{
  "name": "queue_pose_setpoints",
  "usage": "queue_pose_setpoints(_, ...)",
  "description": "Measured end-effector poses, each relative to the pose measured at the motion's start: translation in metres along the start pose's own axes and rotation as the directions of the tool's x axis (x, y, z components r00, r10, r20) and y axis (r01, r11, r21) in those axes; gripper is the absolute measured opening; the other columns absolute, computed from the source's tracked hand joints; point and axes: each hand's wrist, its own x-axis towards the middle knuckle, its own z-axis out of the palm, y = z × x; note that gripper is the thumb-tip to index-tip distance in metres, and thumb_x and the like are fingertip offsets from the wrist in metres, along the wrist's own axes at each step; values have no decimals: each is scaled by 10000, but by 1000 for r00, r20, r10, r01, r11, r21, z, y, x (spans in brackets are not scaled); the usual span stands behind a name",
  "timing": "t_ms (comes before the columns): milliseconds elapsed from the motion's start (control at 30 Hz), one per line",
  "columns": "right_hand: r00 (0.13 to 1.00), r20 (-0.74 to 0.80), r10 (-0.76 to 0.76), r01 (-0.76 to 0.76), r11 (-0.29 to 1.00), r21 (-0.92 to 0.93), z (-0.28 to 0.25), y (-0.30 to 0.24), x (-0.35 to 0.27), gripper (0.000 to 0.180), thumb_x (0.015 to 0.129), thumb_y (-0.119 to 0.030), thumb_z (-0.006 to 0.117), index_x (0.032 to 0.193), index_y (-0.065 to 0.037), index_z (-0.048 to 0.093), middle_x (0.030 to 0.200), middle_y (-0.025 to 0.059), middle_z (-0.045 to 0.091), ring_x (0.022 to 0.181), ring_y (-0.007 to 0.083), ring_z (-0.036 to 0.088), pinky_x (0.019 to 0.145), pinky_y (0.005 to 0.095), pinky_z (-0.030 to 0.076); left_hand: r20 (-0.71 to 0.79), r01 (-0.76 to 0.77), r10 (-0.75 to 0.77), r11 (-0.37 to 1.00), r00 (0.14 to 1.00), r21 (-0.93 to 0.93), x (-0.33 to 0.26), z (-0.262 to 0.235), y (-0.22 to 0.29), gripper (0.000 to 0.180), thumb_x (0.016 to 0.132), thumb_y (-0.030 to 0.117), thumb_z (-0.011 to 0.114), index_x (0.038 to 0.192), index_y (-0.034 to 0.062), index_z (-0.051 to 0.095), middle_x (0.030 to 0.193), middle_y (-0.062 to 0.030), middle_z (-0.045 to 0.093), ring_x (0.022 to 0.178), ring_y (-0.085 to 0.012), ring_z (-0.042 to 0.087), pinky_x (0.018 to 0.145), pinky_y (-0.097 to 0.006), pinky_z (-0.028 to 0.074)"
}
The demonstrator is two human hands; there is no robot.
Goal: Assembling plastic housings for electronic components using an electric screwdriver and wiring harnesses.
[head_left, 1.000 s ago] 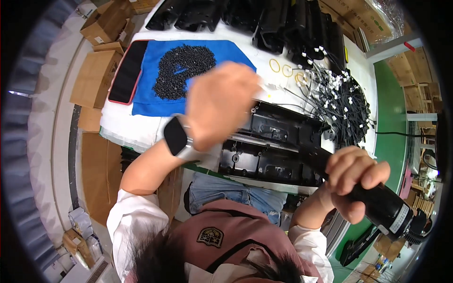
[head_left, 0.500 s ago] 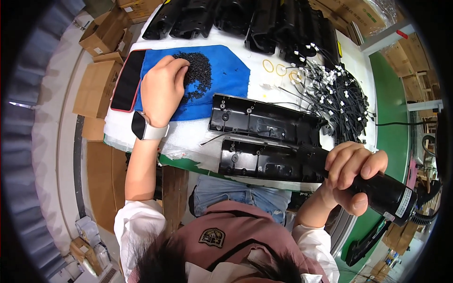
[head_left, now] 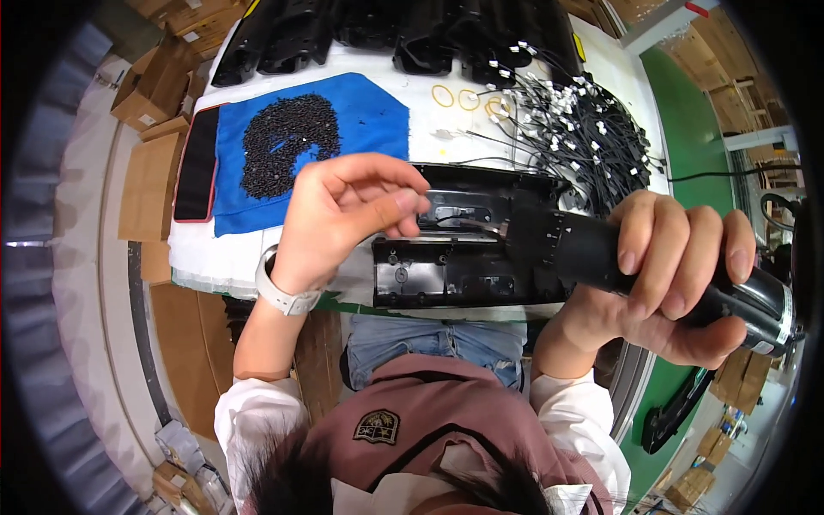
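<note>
My right hand [head_left: 682, 262] is wrapped round a black electric screwdriver [head_left: 584, 245], whose tip points left above two long black plastic housings. My left hand [head_left: 348, 210] is raised beside the tip, thumb and fingertips pinched together; what they hold, if anything, is too small to make out. Under the hands lie the far housing [head_left: 481, 184] and the near housing [head_left: 412, 275], open sides up, partly hidden by the left hand and the screwdriver. A heap of small black screws [head_left: 292, 129] lies on a blue cloth [head_left: 373, 112] behind the left hand.
A phone [head_left: 197, 163] with a red edge lies left of the cloth. Black cables [head_left: 592, 137] with white connectors are heaped at the right, near yellow rubber bands [head_left: 469, 99]. More black housings [head_left: 369, 30] line the far edge. Cardboard boxes [head_left: 154, 184] stand at the left.
My left hand has left the screw heap, moving right and nearer to the screwdriver tip, still pinched. My right hand has raised the screwdriver slightly and turned it more level.
</note>
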Motion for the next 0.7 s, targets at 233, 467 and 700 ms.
queue_pose_setpoints(233, 1000, -16, -16, 17, 995, 95, 1, -1, -1, 327, 809, -277, 726, 1009, -101, 536, 630, -44, 530, 475, 84, 500, 615, 287, 388, 99, 120, -110, 988, 989, -100, -1, 15, -7, 151, 889, 39, 677, 985, -77, 673, 833, -140, 700, 663, -147, 672, 620, -240, 550)
queue_pose_setpoints(467, 1000, -6, 17, -16, 997, 82, -1, 2, -4, 325, 837, -288, 703, 1037, -95, 536, 657, -39, 533, 493, 92, 504, 617, 291, 384, 95, 108, -100, 991, 990, -83, -1, 20, -12, 147, 868, -6, 678, 1000, -72, 673, 866, -153, 709, 698, -165, 692, 644, -249, 562)
queue_pose_setpoints(700, 999, 16, -38, 36, 994, 99, -1, 8, -8, 308, 816, -259, 732, 993, -109, 529, 622, -50, 554, 453, 72, 515, 563, 268, 402, 240, 258, -185, 911, 953, -322, -1, 20, -17, 152, 855, -26, 677, 1002, -64, 677, 889, -154, 711, 724, -181, 704, 650, -258, 568)
